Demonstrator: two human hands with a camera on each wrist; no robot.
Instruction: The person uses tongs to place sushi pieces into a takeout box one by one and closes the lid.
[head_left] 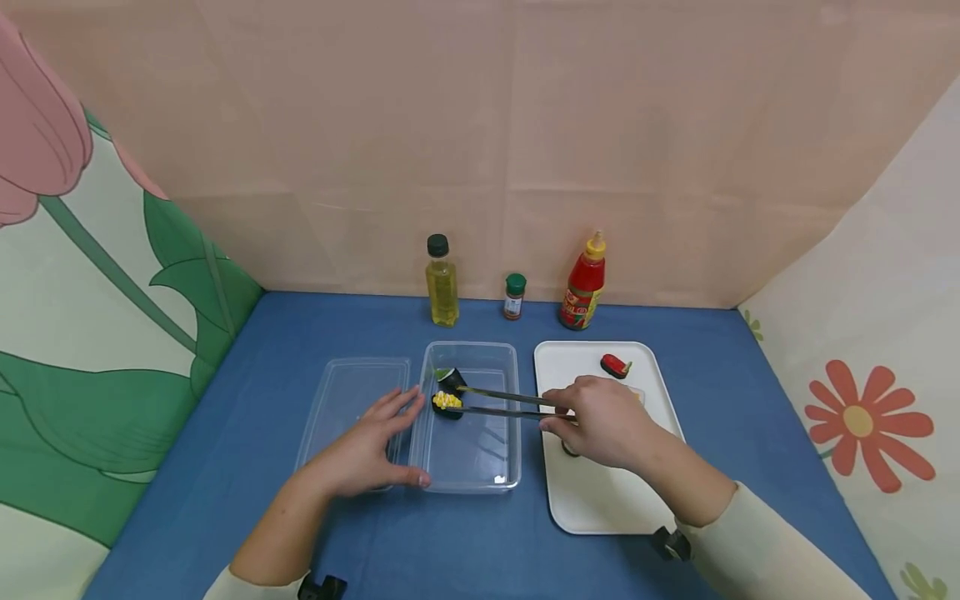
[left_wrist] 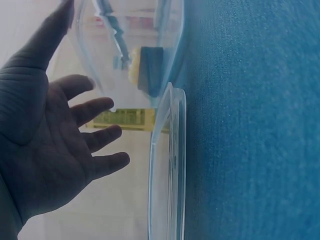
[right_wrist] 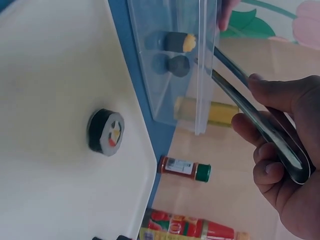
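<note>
My right hand (head_left: 607, 421) grips metal tongs (right_wrist: 255, 118), whose tips reach left into a clear plastic container (head_left: 472, 467). Inside, near its left wall, lie a corn-topped sushi piece (head_left: 448, 401) and a dark seaweed-wrapped piece with a green end (head_left: 450, 381). The tong tips are right at these two pieces. My left hand (head_left: 363, 454) has its fingers spread, fingertips at the container's left rim, over the clear lid (head_left: 337, 396). A white tray (head_left: 600, 508) under my right hand bears a red-topped sushi piece (head_left: 616, 365) and a sushi roll slice (right_wrist: 106, 132).
Along the back of the blue-covered table (head_left: 420, 550) stand an oil bottle (head_left: 442, 287), a small green-capped spice jar (head_left: 513, 297) and a red sauce bottle (head_left: 583, 287). A beige wall hanging (head_left: 480, 150) rises behind them. Printed panels flank both sides.
</note>
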